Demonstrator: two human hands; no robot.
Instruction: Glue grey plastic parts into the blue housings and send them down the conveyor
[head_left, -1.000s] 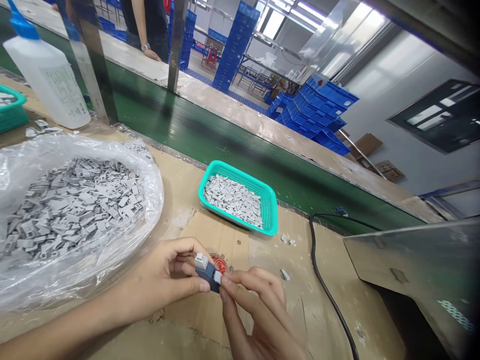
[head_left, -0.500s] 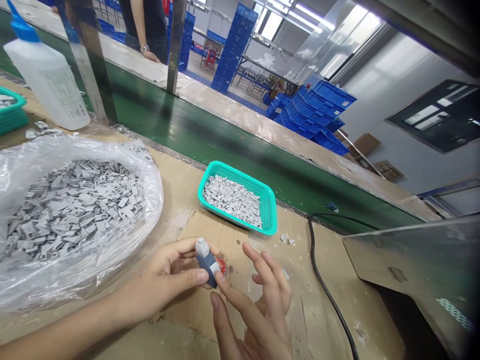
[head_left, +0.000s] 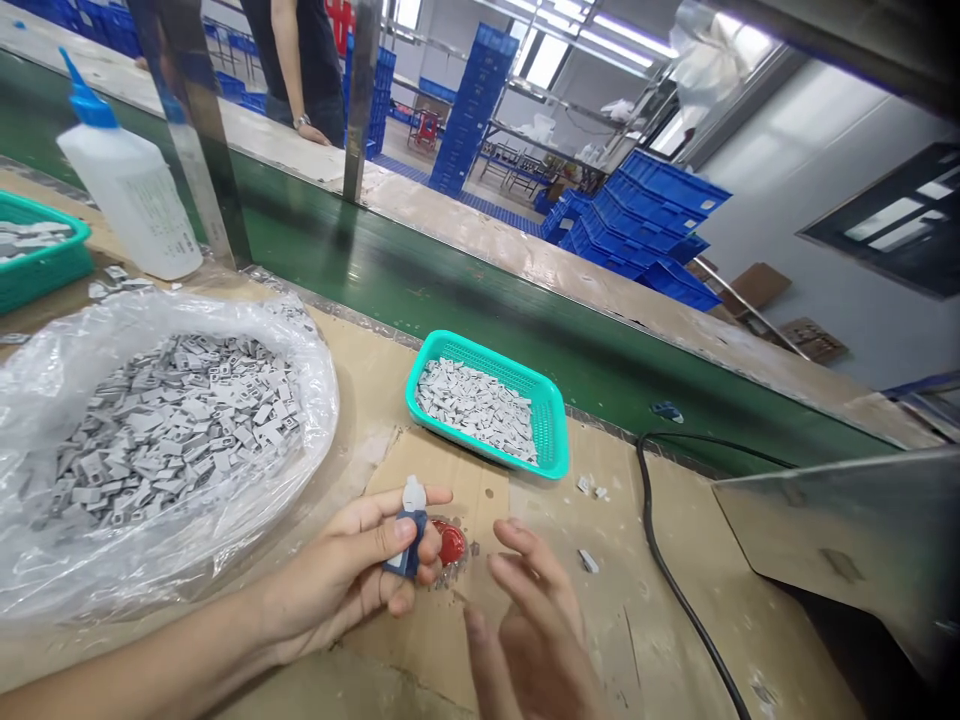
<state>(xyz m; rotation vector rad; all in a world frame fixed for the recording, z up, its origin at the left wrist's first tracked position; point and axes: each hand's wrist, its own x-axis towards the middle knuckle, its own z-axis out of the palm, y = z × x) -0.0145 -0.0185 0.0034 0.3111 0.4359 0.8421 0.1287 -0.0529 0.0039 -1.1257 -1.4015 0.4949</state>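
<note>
My left hand is closed around a small dark blue plastic part, pinched between thumb and fingers. A light grey tip stands up from the part's top end. To its right, my right hand is open, fingers apart and slightly blurred, touching nothing I can see. Between the hands a round red object with a clear, jagged rim lies on the cardboard. Beyond them sits a turquoise basket of small light grey pieces.
A clear plastic bag full of grey pieces lies on the left. Behind it stand a white bottle with a blue nozzle and another green basket. A black cable runs along the right beside a metal panel. A person stands across the green belt.
My right hand has drawn back from the blue part, its fingers no longer touching it. My left hand has turned the part, and more of the red object shows.
</note>
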